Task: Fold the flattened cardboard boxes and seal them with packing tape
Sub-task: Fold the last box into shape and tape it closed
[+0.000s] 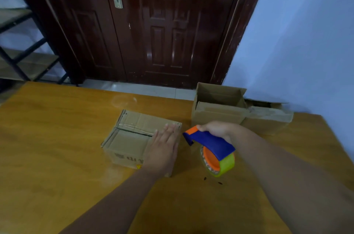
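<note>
A small cardboard box (130,138) stands on the wooden table (47,147), its top flaps folded shut with a dark seam between them. My left hand (163,147) lies flat on the right part of the box top, fingers together. Just right of the box, my right hand (216,129) grips a blue and orange tape dispenser (210,144). Its roll of packing tape (220,164) on a green and orange hub hangs just above the table.
Two more cardboard boxes stand at the table's far right: one with its flaps open (218,107), and a worn one (268,116) against the blue wall. A dark wooden door (153,22) is behind the table, a metal shelf rack (23,42) at the left.
</note>
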